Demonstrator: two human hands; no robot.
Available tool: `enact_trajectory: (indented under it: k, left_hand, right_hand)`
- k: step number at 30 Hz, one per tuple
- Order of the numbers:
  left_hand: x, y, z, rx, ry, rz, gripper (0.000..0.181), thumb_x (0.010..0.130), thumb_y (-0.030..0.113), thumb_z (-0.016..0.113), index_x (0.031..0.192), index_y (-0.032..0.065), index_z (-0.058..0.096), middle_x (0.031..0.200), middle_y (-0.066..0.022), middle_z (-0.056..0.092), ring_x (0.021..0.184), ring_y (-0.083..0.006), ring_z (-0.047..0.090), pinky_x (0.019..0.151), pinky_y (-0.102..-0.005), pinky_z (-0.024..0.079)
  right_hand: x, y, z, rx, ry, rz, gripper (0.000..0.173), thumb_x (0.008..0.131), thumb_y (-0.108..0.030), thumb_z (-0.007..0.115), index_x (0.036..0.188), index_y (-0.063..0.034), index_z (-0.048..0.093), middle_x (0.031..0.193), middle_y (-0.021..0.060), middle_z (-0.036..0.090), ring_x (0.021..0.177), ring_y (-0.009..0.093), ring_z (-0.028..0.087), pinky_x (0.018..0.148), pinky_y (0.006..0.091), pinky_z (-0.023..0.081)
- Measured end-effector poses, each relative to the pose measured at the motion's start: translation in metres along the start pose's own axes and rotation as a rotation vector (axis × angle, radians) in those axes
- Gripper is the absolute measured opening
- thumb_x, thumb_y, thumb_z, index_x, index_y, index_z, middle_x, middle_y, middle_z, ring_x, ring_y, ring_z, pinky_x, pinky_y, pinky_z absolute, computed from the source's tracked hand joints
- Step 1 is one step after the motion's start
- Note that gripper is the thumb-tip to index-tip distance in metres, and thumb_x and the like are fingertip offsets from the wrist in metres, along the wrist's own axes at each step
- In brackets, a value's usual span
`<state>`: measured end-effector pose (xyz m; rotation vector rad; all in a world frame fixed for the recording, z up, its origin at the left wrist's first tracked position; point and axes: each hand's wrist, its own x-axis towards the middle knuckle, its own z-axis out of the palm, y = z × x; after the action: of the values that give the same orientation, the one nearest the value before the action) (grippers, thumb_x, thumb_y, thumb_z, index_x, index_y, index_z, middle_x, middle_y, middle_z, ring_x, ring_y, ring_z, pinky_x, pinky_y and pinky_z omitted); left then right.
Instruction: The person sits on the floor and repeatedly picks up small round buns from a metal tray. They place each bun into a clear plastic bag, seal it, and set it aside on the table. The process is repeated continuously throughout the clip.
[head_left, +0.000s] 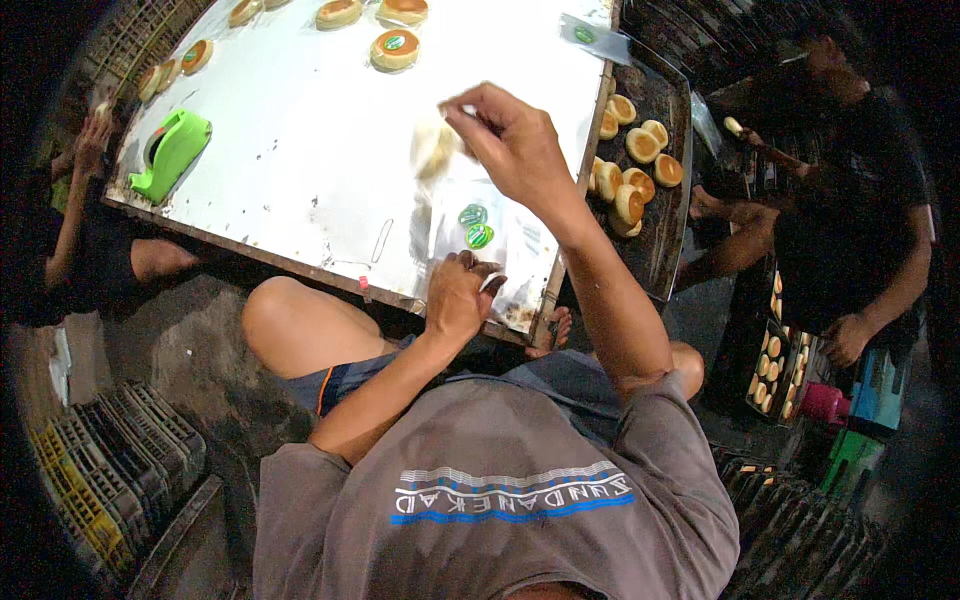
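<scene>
At the table's near right corner, my left hand (456, 300) is curled over the near end of clear plastic bags (517, 232) and grips their edge. Two round green labels (478, 226) show through the plastic. My right hand (517, 146) is raised above the far end of the bags with its fingertips pinched together. Just under those fingertips is a pale bun (435, 154), blurred by motion. Whether the fingers hold it or its wrapping cannot be made out. Farther off on the white tabletop (300, 150), a wrapped bun with a green label (395, 49) lies flat.
More wrapped buns (337, 13) line the far side and left edge. A green tape dispenser (171, 155) stands at left. Right of the table, a dark baking tray (660, 247) carries loose buns (643, 145). People sit left and right (847, 210). Stacked crates (120, 465) stand behind left.
</scene>
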<state>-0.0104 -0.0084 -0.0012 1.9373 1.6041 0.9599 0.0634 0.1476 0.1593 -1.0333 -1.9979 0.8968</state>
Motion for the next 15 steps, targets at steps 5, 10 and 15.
enact_trajectory:
  k: [5, 10, 15]
  left_hand:
    - [0.009, -0.011, 0.001, 0.129, 0.16, -0.014, 0.021, 0.075, 0.023, 0.079, 0.092, 0.0113, 0.074, 0.091, -0.0086, 0.061, 0.091, -0.0293, 0.056, 0.077, -0.0434, 0.041]
    - [-0.007, -0.029, 0.011, 0.143, 0.099, -0.08, 0.015, 0.076, 0.021, 0.079, 0.088, 0.0143, 0.075, 0.094, -0.0024, 0.064, 0.093, -0.0268, 0.057, 0.08, -0.0426, 0.039]
    - [0.001, 0.006, -0.002, 0.259, 0.277, 0.071, 0.011, 0.076, 0.022, 0.079, 0.086, 0.0198, 0.076, 0.094, 0.0027, 0.062, 0.097, -0.0237, 0.054, 0.086, -0.0425, 0.036]
  right_hand:
    - [-0.006, 0.014, -0.005, 0.392, 0.104, -0.135, 0.046, 0.102, -0.015, 0.053, 0.144, -0.002, 0.039, 0.121, 0.0195, 0.064, 0.106, 0.022, 0.067, 0.086, 0.0325, 0.054]
    - [-0.113, 0.069, -0.021, 0.313, 0.133, 0.315, 0.032, 0.1, -0.014, 0.059, 0.126, 0.0039, 0.057, 0.108, 0.0137, 0.068, 0.097, 0.019, 0.067, 0.084, 0.0294, 0.053]
    - [-0.185, 0.085, -0.014, 0.215, 0.142, 0.719, 0.039, 0.097, -0.019, 0.064, 0.127, 0.0034, 0.054, 0.108, 0.0169, 0.069, 0.099, 0.021, 0.067, 0.084, 0.0337, 0.054]
